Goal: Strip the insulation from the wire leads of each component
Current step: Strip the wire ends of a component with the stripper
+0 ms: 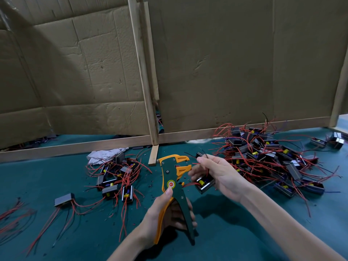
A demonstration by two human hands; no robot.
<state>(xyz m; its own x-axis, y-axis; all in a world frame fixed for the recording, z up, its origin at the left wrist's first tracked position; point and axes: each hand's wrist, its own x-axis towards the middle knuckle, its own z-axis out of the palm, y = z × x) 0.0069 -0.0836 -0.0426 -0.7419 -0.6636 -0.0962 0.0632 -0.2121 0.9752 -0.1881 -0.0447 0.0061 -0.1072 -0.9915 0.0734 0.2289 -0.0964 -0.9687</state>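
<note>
My left hand [165, 213] grips the handles of a green and orange wire stripper [174, 176], held upright with its jaws at the top. My right hand [216, 172] holds a small black component [204, 182] with a yellow part inside, just right of the stripper's jaws. Its fingers pinch red and black leads [206, 157] that stick up from the hand, and a red lead reaches toward the jaws. A big heap of components with red leads [273, 155] lies to the right. A smaller pile of components [116, 176] lies to the left.
The green table mat [235, 232] is littered with small insulation scraps. A single component [64, 199] with long red leads lies at the left. A cardboard wall with wooden strips [146, 81] closes the back. A crumpled white cloth [105, 155] sits behind the left pile.
</note>
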